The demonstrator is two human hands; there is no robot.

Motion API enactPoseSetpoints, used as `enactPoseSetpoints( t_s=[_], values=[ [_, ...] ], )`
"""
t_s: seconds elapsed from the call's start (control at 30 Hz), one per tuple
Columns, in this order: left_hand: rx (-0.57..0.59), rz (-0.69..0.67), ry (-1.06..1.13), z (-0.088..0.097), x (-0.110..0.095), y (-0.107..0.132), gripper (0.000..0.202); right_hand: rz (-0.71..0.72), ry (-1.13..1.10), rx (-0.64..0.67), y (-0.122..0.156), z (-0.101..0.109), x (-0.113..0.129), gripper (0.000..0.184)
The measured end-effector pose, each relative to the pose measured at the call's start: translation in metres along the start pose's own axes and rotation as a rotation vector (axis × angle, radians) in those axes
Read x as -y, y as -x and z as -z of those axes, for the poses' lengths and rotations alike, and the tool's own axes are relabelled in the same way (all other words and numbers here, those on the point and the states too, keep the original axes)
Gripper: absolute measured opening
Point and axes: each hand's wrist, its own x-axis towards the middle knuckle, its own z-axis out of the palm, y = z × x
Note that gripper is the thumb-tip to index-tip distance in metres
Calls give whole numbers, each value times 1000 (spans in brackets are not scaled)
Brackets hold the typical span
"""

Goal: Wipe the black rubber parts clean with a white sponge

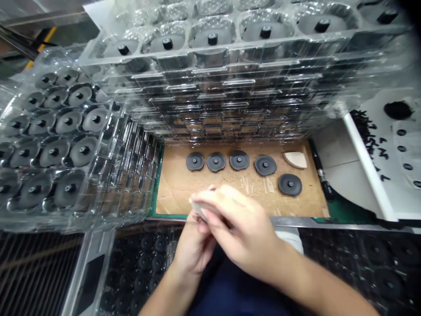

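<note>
My left hand [192, 248] and my right hand [245, 224] meet in front of the cardboard sheet [177, 193], near its front edge. The fingers of both are closed around a small thing with a greyish, flat edge [199, 208]. Most of it is hidden by the fingers, and blur keeps me from telling its kind. Beyond the hands, several dark grey oval discs with short black knobs lie on the cardboard, among them a left one [195, 161] and a right one [290, 184]. A pale wedge-shaped piece [296, 159] lies behind the right disc.
Tall stacks of clear plastic trays holding such discs stand at the back [213, 50] and on the left [66, 145]. At the right is a white bin [378, 180] with small black pieces [363, 125]. A black pen-like tool [321, 175] lies beside the cardboard.
</note>
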Motion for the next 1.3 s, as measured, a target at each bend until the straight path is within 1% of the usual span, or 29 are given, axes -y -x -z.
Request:
enactPoseSetpoints(
  t_s=[0.03, 0.1, 0.13, 0.2, 0.23, 0.27, 0.33, 0.4, 0.43, 0.5, 0.53, 0.57, 0.6, 0.63, 0.7, 0.77, 0.8, 0.83, 0.87, 0.9, 0.97, 1.0, 1.03, 1.07, 1.13, 1.17, 1.23, 1.27, 1.3],
  values=[
    [36, -3, 9, 0, -1, 0, 60, -21, -35, 75, 3, 5, 2, 20],
    [103, -18, 36, -1, -4, 0, 58, -123, -21, 237, 10, 18, 8, 17],
    [131, -25, 46, -2, -5, 1, 59, -172, 25, 266, 13, 24, 10, 17],
    [146, -29, 44, -5, -8, 2, 63, -200, 160, 192, 17, 30, 12, 17],
    [134, -29, 35, -7, -10, 3, 65, -169, 230, 121, 17, 30, 12, 18],
    [114, -23, 22, -9, -12, 4, 64, -96, 294, 53, 15, 29, 11, 20],
    [84, -1, -3, -13, -16, 6, 61, 138, 363, -3, 6, 24, 7, 25],
    [141, 46, -29, -14, -20, 7, 56, 378, 278, 90, -7, 22, 0, 32],
    [197, 74, -44, -13, -21, 7, 55, 450, 214, 166, -12, 22, -4, 33],
    [304, 117, -64, -10, -22, 4, 51, 465, 158, 288, -18, 23, -12, 31],
    [332, 130, -67, -9, -21, 3, 46, 429, 160, 304, -17, 24, -16, 31],
    [346, 139, -58, -6, -21, 1, 43, 373, 153, 285, -14, 24, -20, 29],
    [352, 147, -42, -4, -20, 0, 43, 299, 116, 232, -8, 24, -24, 27],
    [355, 154, -25, -2, -19, -1, 45, 198, 52, 161, -1, 24, -28, 25],
    [356, 179, 7, 1, -17, -1, 53, -70, -63, -7, 14, 24, -37, 19],
    [347, 207, 35, 2, -16, 0, 59, -301, -51, -155, 27, 26, -40, 15],
    [338, 217, 44, 2, -16, 0, 58, -359, -9, -210, 31, 26, -39, 15],
    [338, 226, 53, 1, -16, 0, 58, -359, 36, -253, 32, 27, -35, 16],
    [345, 231, 54, 0, -15, 0, 58, -299, 80, -264, 32, 27, -29, 19],
    [353, 225, 49, -2, -15, 0, 56, -194, 126, -240, 30, 27, -23, 23],
    [356, 190, 29, -5, -15, -2, 45, 75, 201, -116, 21, 26, -10, 26],
    [341, 170, 13, -5, -16, -2, 42, 170, 231, -29, 17, 25, -5, 27],
    [312, 159, -4, -5, -16, -3, 41, 207, 261, 57, 12, 25, -2, 28],
    [278, 165, -16, -4, -15, -3, 44, 189, 299, 128, 8, 25, 0, 29],
    [235, 208, -27, -1, -14, -3, 55, 91, 385, 217, 3, 25, 1, 32],
    [233, 225, -29, -1, -14, -3, 56, 87, 406, 239, 1, 24, 0, 33],
    [250, 228, -29, -1, -11, -3, 49, 180, 356, 192, 1, 19, -1, 31],
    [253, 217, -31, -1, -9, -3, 45, 210, 312, 133, 2, 15, -1, 30],
    [243, 206, -29, -2, -8, -3, 42, 194, 282, 66, 4, 12, -1, 29]
  ],
)
